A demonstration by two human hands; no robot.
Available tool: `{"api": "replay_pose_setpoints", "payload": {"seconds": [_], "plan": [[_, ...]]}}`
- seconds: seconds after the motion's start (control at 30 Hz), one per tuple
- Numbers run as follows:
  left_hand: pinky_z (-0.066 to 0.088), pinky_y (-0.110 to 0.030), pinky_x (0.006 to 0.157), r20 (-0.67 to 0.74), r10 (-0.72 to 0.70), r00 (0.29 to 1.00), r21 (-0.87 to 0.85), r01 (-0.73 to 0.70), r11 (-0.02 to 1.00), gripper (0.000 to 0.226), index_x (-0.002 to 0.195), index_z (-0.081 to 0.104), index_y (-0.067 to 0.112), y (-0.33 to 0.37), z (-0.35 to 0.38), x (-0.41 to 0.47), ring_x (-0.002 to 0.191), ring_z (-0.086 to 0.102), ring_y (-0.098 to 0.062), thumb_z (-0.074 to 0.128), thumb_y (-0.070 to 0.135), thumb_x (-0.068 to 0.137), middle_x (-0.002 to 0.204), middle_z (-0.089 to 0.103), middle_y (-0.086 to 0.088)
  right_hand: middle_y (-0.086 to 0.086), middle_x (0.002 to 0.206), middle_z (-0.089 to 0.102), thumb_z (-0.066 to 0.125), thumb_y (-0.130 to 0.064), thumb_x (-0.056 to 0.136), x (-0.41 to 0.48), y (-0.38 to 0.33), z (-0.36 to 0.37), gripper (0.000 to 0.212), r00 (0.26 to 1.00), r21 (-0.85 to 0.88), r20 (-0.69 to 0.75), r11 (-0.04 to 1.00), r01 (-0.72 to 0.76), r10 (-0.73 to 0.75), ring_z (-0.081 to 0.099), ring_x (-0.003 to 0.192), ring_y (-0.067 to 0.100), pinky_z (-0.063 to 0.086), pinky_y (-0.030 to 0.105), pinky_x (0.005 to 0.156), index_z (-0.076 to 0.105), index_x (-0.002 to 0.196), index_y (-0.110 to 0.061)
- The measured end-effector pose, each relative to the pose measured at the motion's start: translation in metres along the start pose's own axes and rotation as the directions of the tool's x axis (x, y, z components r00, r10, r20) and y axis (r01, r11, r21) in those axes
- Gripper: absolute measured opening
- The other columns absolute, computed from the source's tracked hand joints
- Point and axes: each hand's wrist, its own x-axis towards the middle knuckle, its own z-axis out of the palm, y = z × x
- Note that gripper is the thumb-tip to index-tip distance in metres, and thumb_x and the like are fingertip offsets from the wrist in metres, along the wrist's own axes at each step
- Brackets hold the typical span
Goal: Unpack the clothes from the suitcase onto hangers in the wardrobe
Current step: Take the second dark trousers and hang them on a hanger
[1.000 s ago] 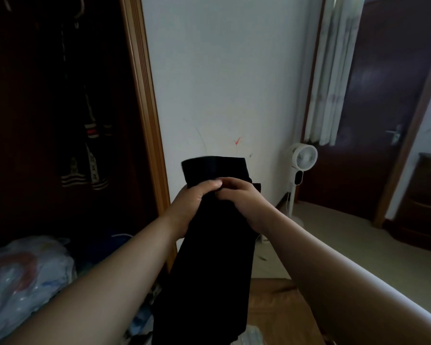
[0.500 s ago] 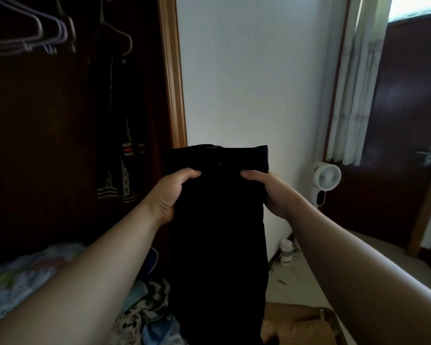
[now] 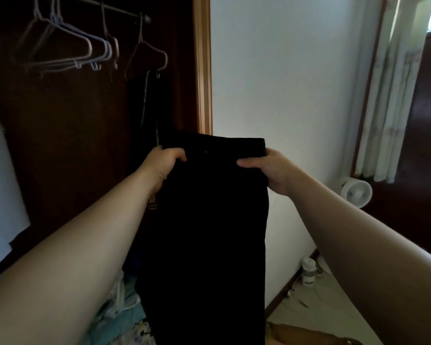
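1. Black trousers [image 3: 209, 232] hang full length in front of the person, held up by the waistband. They are just right of the open wardrobe [image 3: 60, 145], partly across its wooden frame [image 3: 203, 70], and not yet on a hanger.
2. The left hand [image 3: 163, 161] has one end of the waistband and the right hand [image 3: 264, 168] the other. Each grip is clamped on the cloth, thumb in front and fingers behind.
3. Thin wire hangers [image 3: 85, 48] bunch together on the rail [image 3: 125, 12], up and to the left. One further right carries a dark garment [image 3: 144, 108].
4. Both hands are busy, so I reckon one must let go to fetch a hanger. The freed end of the waistband could then sag, and the trousers could slip onto the pile of cloth [image 3: 120, 307] on the wardrobe floor.
5. The empty hangers sit so close that pulling one may snag its neighbours and drag them off the rail.
6. A thin wire bar gives smooth cloth little to hold on to. If the legs are folded over it unevenly, the heavier side may pull the trousers off.
7. The wardrobe is dim and the trousers are dark, so judging the fold or spotting a dragging hem will be hard.
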Motion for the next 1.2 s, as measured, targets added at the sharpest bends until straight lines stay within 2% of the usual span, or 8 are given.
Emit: {"api": "replay_pose_setpoints", "payload": {"seconds": [0.13, 0.23, 0.37, 0.43, 0.63, 0.77, 0.97, 1.2], "plan": [[0.049, -0.031, 0.082, -0.222, 0.178, 0.959, 0.280, -0.112, 0.953, 0.047, 0.134, 0.048, 0.015, 0.006, -0.021, 0.027, 0.102, 0.059, -0.022, 0.062, 0.019, 0.089, 0.123, 0.058, -0.006, 0.000, 0.093, 0.071, 0.074, 0.000, 0.077, 0.029, -0.007, 0.033, 0.029, 0.980, -0.123, -0.122, 0.982, 0.140, -0.155, 0.069, 0.085, 0.018, 0.056, 0.033, 0.081, 0.065, 0.093, -0.022], [0.045, -0.039, 0.087, -0.495, 0.086, 0.864, 0.297, 0.076, 0.952, 0.073, 0.141, 0.034, 0.014, 0.015, -0.034, 0.038, 0.115, 0.050, -0.030, 0.064, 0.047, 0.083, 0.139, 0.040, -0.010, -0.002, 0.091, 0.071, 0.072, -0.003, 0.080, 0.052, -0.011, 0.061, 0.026, 0.961, -0.152, -0.155, 0.966, 0.208, -0.231, 0.069, 0.084, 0.018, 0.056, 0.035, 0.080, 0.065, 0.097, -0.022], [0.052, -0.041, 0.074, -0.103, -0.284, 0.953, -0.132, 0.270, 0.954, 0.081, 0.113, 0.054, 0.008, 0.039, -0.051, 0.046, 0.093, 0.060, -0.032, 0.047, 0.079, 0.076, 0.108, 0.060, -0.018, -0.004, 0.093, 0.070, 0.070, -0.004, 0.083, 0.080, -0.025, 0.101, 0.032, 0.943, -0.244, -0.089, 0.925, 0.291, -0.320, 0.069, 0.086, 0.016, 0.057, 0.028, 0.077, 0.066, 0.110, -0.019], [0.056, -0.045, 0.069, 0.063, -0.280, 0.958, -0.261, 0.286, 0.922, 0.093, 0.109, 0.060, 0.005, 0.051, -0.061, 0.058, 0.091, 0.064, -0.038, 0.041, 0.087, 0.070, 0.103, 0.065, -0.024, -0.007, 0.090, 0.069, 0.070, -0.003, 0.083, 0.094, -0.036, 0.121, 0.032, 0.937, -0.273, 0.008, 0.901, 0.338, -0.350, 0.068, 0.084, 0.011, 0.056, 0.020, 0.071, 0.066, 0.112, -0.016], [0.058, -0.036, 0.060, 0.101, -0.147, 0.984, -0.291, 0.170, 0.941, 0.021, 0.107, 0.061, 0.005, 0.085, -0.092, 0.095, 0.076, 0.066, -0.027, 0.052, 0.020, 0.095, 0.080, 0.068, -0.018, -0.004, 0.091, 0.070, 0.072, -0.004, 0.080, 0.132, -0.069, 0.166, 0.029, 0.891, -0.421, 0.346, 0.800, 0.427, -0.293, 0.067, 0.085, 0.011, 0.054, 0.023, 0.077, 0.069, 0.103, -0.022], [0.055, -0.027, 0.054, 0.046, -0.091, 0.995, -0.310, 0.101, 0.945, 0.013, 0.083, 0.057, 0.004, 0.095, -0.127, 0.133, 0.059, 0.063, -0.019, 0.049, 0.005, 0.093, 0.064, 0.065, -0.009, 0.004, 0.107, 0.068, 0.067, -0.029, 0.085, 0.166, -0.089, 0.177, 0.029, 0.831, -0.214, 0.531, 0.924, 0.318, -0.164, 0.065, 0.096, 0.019, 0.050, 0.032, 0.085, 0.067, 0.112, -0.017], [0.046, -0.024, 0.040, -0.079, -0.048, 0.996, -0.328, 0.019, 0.944, 0.023, 0.076, 0.045, 0.009, 0.120, -0.173, 0.164, 0.051, 0.052, -0.016, 0.040, 0.008, 0.098, 0.063, 0.052, -0.006, 0.005, 0.106, 0.066, 0.054, -0.028, 0.096, 0.250, -0.114, 0.219, 0.032, 0.942, -0.169, 0.053, 0.927, 0.334, -0.330, 0.064, 0.097, 0.017, 0.054, 0.029, 0.085, 0.060, 0.122, -0.011], [0.051, -0.032, 0.049, -0.084, -0.041, 0.996, -0.288, 0.015, 0.958, 0.011, 0.086, 0.046, 0.006, 0.124, -0.200, 0.204, 0.058, 0.059, -0.027, 0.041, 0.001, 0.094, 0.081, 0.052, -0.013, -0.002, 0.069, 0.049, 0.044, -0.023, 0.098, 0.335, -0.145, 0.278, 0.023, 0.936, -0.163, -0.021, 0.925, 0.343, -0.351, 0.044, 0.057, 0.010, 0.035, 0.024, 0.052, 0.049, 0.075, -0.021]]}}
